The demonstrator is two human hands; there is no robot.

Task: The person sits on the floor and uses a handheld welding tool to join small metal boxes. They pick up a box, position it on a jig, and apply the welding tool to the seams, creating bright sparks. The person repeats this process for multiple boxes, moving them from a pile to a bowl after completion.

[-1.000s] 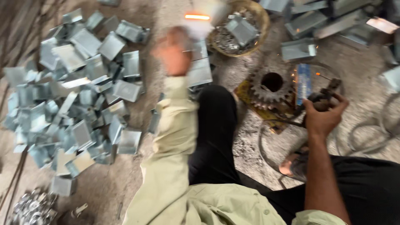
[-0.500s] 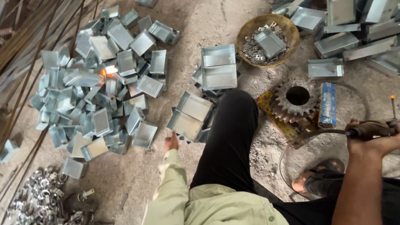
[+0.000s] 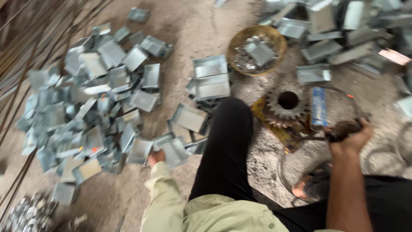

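The left hand (image 3: 155, 157) reaches the near edge of the grey folded sheet-metal trays (image 3: 141, 150), its grip hidden by blur, so I cannot tell if it holds one. The right hand (image 3: 349, 139) is closed on a dark-handled welding holder (image 3: 341, 130) right of the rusty toothed gear (image 3: 286, 103). Sharp tray edges could cut the bare fingers, I judge.

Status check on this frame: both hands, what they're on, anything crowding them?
Left hand down on a folded metal tray at pile edge. Right hand shut on dark tool handle. Toothed gear close beside.
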